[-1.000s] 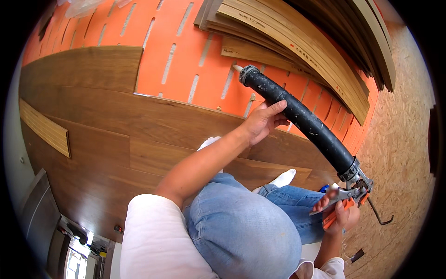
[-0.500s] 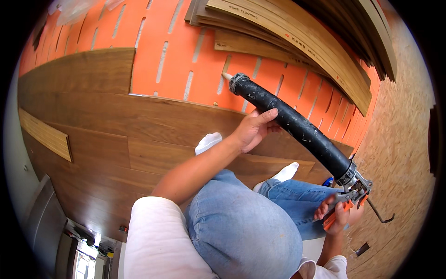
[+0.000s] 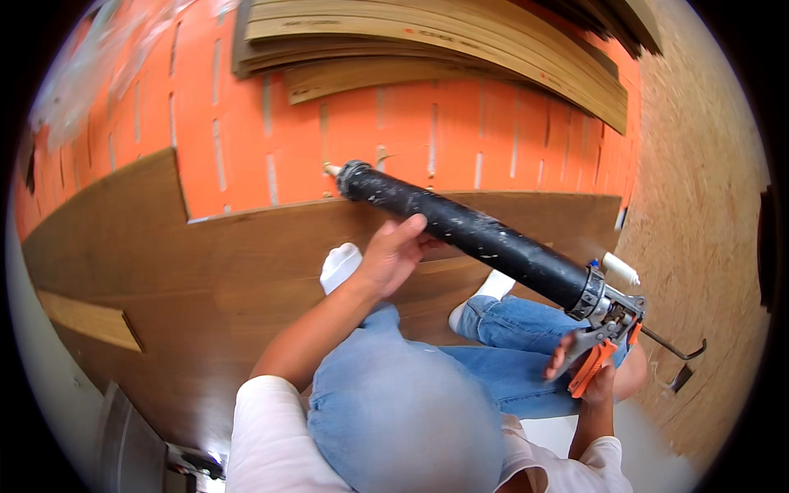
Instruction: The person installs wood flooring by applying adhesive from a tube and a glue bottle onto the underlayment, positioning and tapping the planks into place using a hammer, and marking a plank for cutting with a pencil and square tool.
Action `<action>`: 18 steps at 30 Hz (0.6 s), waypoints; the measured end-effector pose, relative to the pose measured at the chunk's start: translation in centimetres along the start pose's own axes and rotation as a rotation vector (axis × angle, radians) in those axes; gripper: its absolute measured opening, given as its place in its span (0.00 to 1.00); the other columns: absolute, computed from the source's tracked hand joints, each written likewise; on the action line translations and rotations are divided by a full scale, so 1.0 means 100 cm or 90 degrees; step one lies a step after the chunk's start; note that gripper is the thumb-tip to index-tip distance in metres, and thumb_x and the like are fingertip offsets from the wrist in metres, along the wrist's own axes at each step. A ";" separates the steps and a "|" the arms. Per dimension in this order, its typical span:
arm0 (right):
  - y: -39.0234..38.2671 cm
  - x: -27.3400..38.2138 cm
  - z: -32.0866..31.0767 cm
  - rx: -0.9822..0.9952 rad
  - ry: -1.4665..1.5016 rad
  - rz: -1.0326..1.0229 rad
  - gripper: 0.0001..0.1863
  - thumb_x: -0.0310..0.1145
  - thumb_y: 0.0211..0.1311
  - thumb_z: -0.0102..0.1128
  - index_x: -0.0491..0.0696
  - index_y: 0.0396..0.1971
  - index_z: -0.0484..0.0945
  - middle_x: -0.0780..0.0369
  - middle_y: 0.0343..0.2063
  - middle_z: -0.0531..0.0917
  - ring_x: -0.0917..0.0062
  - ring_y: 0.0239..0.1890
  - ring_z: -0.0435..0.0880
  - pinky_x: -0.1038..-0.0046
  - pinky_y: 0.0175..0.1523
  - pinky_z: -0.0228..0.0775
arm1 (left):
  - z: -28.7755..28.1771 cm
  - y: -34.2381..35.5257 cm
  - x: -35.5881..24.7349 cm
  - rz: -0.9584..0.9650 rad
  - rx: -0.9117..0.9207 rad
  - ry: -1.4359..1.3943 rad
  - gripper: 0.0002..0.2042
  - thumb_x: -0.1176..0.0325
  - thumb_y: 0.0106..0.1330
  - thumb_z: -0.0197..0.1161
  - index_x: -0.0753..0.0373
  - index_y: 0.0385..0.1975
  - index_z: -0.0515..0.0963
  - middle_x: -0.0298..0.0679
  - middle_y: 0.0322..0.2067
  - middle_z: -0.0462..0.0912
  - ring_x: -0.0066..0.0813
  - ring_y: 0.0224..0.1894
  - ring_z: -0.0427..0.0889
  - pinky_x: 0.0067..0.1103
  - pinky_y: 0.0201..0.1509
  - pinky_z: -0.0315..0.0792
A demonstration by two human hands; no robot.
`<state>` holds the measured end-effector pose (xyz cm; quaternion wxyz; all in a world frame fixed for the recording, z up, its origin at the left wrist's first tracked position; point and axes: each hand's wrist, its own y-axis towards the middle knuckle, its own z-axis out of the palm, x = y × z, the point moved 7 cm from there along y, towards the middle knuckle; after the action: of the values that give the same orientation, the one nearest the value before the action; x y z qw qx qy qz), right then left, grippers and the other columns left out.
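Note:
A long black caulking gun (image 3: 485, 234) lies slantwise across my front, its barrel specked with pale smears. My left hand (image 3: 393, 259) supports the barrel from below, thumb along its near side. At the rear end, my right hand (image 3: 604, 384) is wrapped round the orange handle (image 3: 590, 370) and grey trigger. The pale nozzle (image 3: 331, 169) points down at a slot in the orange underlay (image 3: 246, 185), just beyond the edge of the laid brown floorboards (image 3: 263, 246). Tan dabs of adhesive (image 3: 380, 154) show in slots right of the nozzle.
Stacked planks (image 3: 427, 37) lie across the underlay at the far side. A loose plank piece (image 3: 90, 319) rests on the laid boards at left. Clear plastic film (image 3: 99, 74) is at the far left, bare chipboard (image 3: 690, 205) at right. A white cylinder (image 3: 620, 269) sits beyond the gun's rear.
The caulking gun has shifted left, its nozzle now over a slot farther left. Tan dabs now show in slots to its right. Both hands keep their hold; the view has shifted.

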<state>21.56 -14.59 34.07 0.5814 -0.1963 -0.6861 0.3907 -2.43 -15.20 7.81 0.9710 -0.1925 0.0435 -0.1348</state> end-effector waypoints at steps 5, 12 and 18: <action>-0.009 -0.016 0.002 -0.108 0.148 0.017 0.68 0.91 0.49 0.19 0.35 0.52 0.75 0.46 0.32 0.83 0.56 0.35 0.83 0.57 0.44 0.75 | -0.002 0.003 0.003 -0.055 -0.016 0.032 0.26 0.52 0.70 0.66 0.61 0.60 0.72 0.41 0.58 0.80 0.35 0.60 0.78 0.39 0.70 0.67; -0.041 -0.050 -0.009 -0.273 0.229 0.004 0.61 0.85 0.57 0.15 0.38 0.48 0.75 0.48 0.28 0.81 0.57 0.33 0.81 0.56 0.43 0.73 | 0.012 0.049 0.044 -0.212 0.064 0.062 0.25 0.53 0.70 0.66 0.60 0.60 0.70 0.39 0.55 0.80 0.32 0.58 0.78 0.35 0.67 0.69; -0.050 -0.049 -0.004 -0.244 0.206 -0.092 0.42 0.73 0.66 0.46 0.42 0.51 0.70 0.53 0.35 0.79 0.61 0.37 0.82 0.55 0.50 0.76 | 0.045 0.088 0.071 -0.246 0.139 0.087 0.22 0.53 0.71 0.66 0.60 0.57 0.72 0.36 0.50 0.81 0.27 0.52 0.78 0.29 0.59 0.72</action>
<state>24.11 -21.13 34.73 0.6622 -0.3136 -0.6578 0.1745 7.13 -7.66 8.31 0.9371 -0.0811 0.0567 -0.3347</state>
